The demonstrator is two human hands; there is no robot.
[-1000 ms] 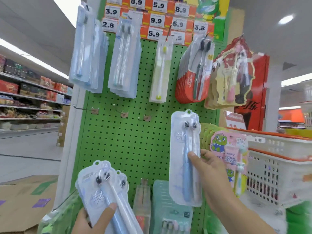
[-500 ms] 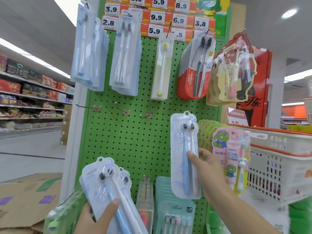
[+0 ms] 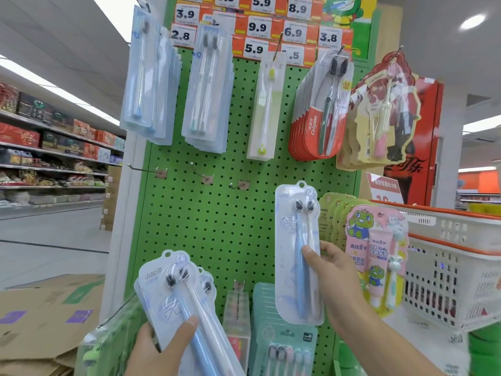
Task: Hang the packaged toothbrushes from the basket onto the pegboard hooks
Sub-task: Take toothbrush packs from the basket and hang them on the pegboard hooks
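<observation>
Supermarket aisles and stocked shelving (image 3: 54,147) form the backdrop, with a green pegboard (image 3: 217,218) filling the middle of the view. Nearest the camera, at about seven o'clock, a stack of packaged toothbrushes (image 3: 179,302) is gripped by the left hand (image 3: 160,348), the thumb laid across the front pack and the fingers curled behind it. At about four o'clock a single toothbrush pack (image 3: 296,251) is held upright by the right hand (image 3: 333,272), pinched at its right edge between thumb and fingers. Compared with a second ago, this pack has been raised only slightly and held close to the board, while the stack in the left hand has been lifted a little higher into view. The hang hole at the top of the single pack is seen just below and to the right of three empty hooks (image 3: 238,184) at about eleven o'clock from it. No pack has been threaded yet, so the hanging step is judged to be just beginning, and a shift up and to the left appears to be called for. A white basket (image 3: 458,256) with an orange rim is seen at three o'clock, its contents hidden. Farther up, the top row is already filled with hung toothbrush packs (image 3: 208,85) beneath orange price tags (image 3: 260,25).
</observation>
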